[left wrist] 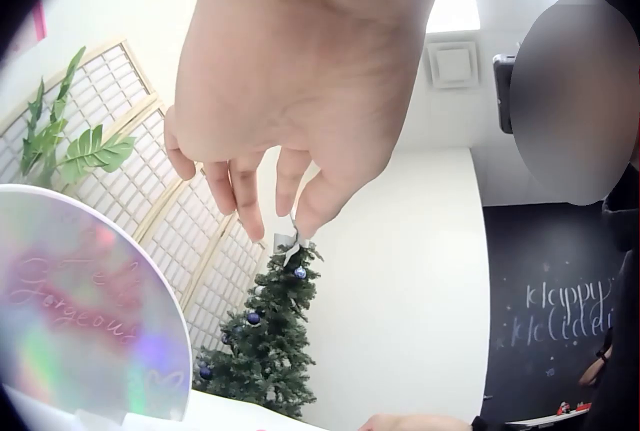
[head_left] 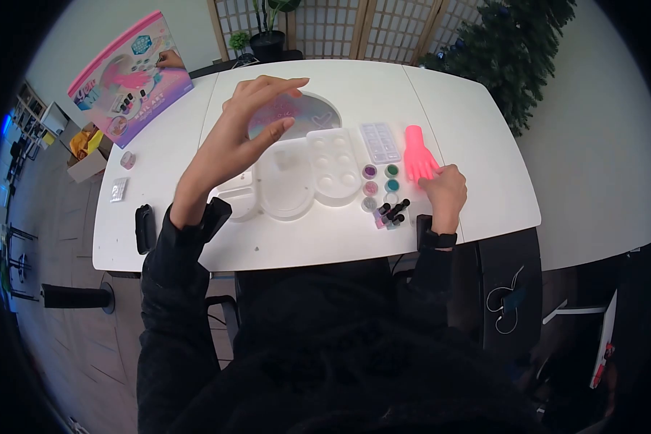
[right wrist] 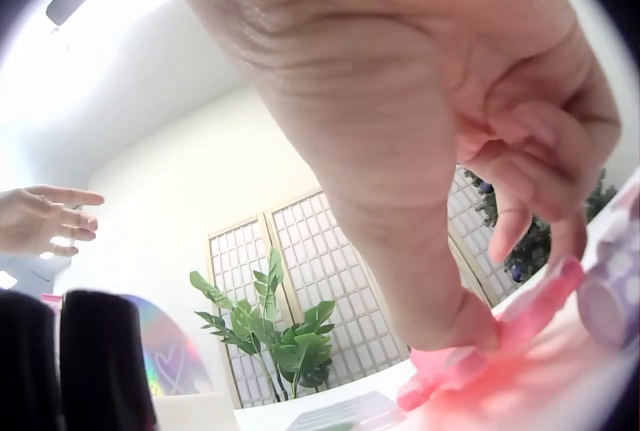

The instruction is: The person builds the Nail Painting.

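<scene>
A bright pink model hand (head_left: 414, 148) lies on the white table with its fingers toward the person. My right hand (head_left: 447, 194) is at those fingers; in the right wrist view the thumb and a fingertip pinch the pink fingers (right wrist: 530, 316). My left hand (head_left: 247, 119) is raised over a white compartment tray (head_left: 286, 199) and a round iridescent mirror (head_left: 318, 108), thumb and fingers apart with nothing between them. Beside the model hand are several small round pots, among them a purple pot (head_left: 369, 171) and a green pot (head_left: 392, 171), and black-capped polish bottles (head_left: 392, 213).
A clear compartment case (head_left: 380, 142) lies left of the model hand. At the back left stands a colourful product box (head_left: 132, 81). A small clear packet (head_left: 118, 189), a little jar (head_left: 128, 160) and a black case (head_left: 145, 228) lie along the table's left side.
</scene>
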Demonstrator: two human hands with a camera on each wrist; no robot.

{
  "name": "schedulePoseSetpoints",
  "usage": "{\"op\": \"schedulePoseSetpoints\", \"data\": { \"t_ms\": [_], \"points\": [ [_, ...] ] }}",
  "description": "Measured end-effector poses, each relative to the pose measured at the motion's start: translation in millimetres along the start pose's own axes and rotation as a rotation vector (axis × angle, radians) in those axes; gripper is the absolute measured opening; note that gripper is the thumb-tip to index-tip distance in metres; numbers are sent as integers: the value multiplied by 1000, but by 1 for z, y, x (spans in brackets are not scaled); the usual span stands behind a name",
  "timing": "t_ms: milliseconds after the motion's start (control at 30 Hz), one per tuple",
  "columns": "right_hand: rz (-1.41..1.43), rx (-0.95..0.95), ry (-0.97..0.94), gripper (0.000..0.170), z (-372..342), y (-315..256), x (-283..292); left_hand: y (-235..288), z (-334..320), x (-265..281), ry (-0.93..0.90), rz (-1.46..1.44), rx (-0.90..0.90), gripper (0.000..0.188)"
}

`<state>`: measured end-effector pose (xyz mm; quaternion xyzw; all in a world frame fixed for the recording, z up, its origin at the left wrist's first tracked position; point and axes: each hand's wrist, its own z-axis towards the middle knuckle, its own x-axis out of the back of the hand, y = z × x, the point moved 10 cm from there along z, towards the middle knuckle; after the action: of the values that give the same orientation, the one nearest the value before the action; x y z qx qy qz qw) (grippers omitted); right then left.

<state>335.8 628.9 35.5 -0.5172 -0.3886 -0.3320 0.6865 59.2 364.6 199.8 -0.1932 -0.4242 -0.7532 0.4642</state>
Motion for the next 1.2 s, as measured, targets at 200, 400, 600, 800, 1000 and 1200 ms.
{"op": "schedulePoseSetpoints", "data": {
  "t_ms": [200,400,600,800,1000,1200],
  "points": [
    [66,-1,-25,49,5,15,4,-18,-13,-20,-57,-188,17,54],
    [241,30,-31,47,5,15,16,-23,-22,-48,-207,-399,156,58],
    [446,275,-84,40,-32,-50,59,-25,-37,-91,-230,-486,275,94],
    [456,542,-145,36,-114,-135,45,-33,-43,-110,54,-972,511,91],
    [518,541,-216,37,-145,-176,-3,-90,-71,-94,159,-779,691,73],
    [325,746,-19,40,-156,-208,-24,-140,-98,-82,213,-692,792,70]
  ]
}}
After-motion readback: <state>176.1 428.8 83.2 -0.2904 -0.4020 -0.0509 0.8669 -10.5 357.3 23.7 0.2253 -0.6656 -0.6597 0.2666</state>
